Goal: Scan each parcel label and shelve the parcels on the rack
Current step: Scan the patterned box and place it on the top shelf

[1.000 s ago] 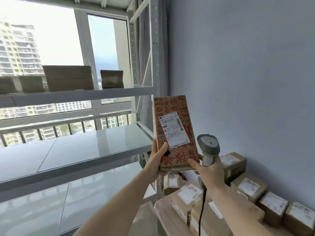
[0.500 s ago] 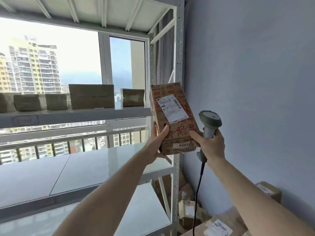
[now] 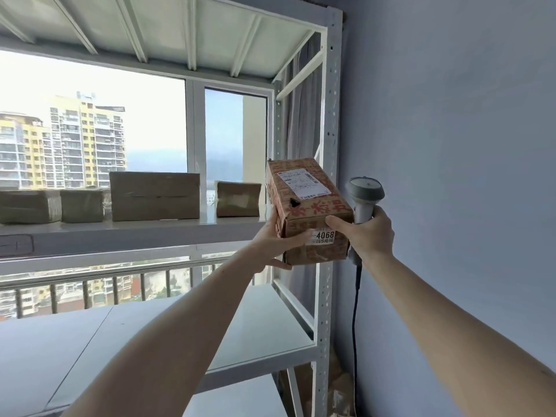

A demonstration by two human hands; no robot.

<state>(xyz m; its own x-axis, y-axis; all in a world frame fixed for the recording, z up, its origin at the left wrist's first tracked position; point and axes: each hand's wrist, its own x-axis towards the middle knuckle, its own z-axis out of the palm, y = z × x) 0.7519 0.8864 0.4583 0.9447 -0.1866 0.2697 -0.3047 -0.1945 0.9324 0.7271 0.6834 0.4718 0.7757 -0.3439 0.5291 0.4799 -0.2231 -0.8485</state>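
**Parcel Raised to the Rack's Right End**

A person lifts a red-printed cardboard parcel (image 3: pixel 307 206) toward the right end of the rack's (image 3: pixel 326 176) upper shelf (image 3: pixel 126 233). The left hand (image 3: pixel 270 245) cups the box's lower left corner, fingers curled beneath it. The right hand (image 3: pixel 365 233) grips a grey corded scanner (image 3: pixel 364 195) while its thumb presses the box's near face. To shelve it well, the box should probably be levelled and slid onto the free shelf edge just right of the nearest shelved box (image 3: pixel 238 198), with the scanner kept off the rack's post. A sticker on the near face reads "4068"; the white shipping label (image 3: pixel 304 183) on top is too small to read. Further along the shelf, three more brown boxes (image 3: pixel 154 195) stand before the window (image 3: pixel 90 130).
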